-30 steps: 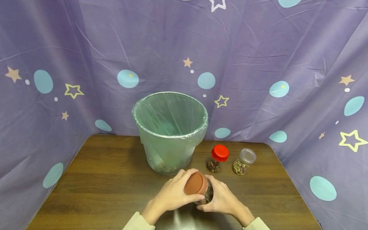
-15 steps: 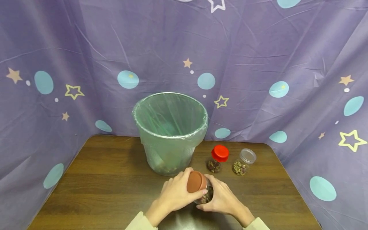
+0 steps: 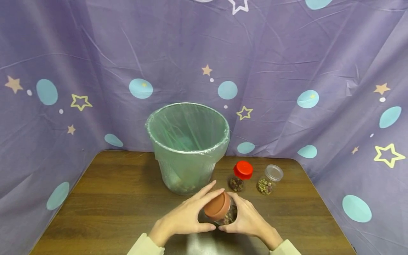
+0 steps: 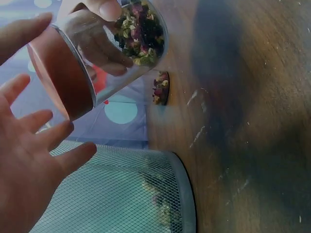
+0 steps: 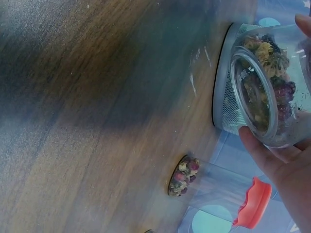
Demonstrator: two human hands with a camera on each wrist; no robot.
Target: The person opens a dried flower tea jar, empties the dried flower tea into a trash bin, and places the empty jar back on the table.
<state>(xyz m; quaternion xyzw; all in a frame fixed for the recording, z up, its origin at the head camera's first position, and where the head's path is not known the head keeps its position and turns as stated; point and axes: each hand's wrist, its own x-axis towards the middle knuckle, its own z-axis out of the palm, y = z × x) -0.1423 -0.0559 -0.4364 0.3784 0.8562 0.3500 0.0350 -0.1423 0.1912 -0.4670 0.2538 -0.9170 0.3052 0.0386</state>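
Observation:
My right hand (image 3: 250,219) grips a clear jar (image 3: 230,216) by its body, tilted above the table with its brown lid (image 3: 216,206) toward my left hand. Dried flower buds (image 4: 138,34) fill the jar's bottom part, as the left wrist view shows. Around the lid, my left hand (image 3: 185,216) is spread, thumb and fingers straight and parted. From the left wrist, those fingers (image 4: 36,121) appear loose beside the lid's edge. The right wrist view shows the jar's round base (image 5: 255,94), with fingers curled beneath its side.
Behind the hands stands a mesh bin (image 3: 188,173) lined with a green bag, bits of dried flowers at its bottom. To its right are a red-lidded jar (image 3: 237,184) and a clear-lidded jar (image 3: 265,186), each holding dried flowers. A patterned curtain (image 3: 271,71) surrounds the wooden table (image 3: 127,205).
My left hand held the brown lid and turned a little; now its fingers have spread and loosened from it. My right hand keeps its grip on the jar.

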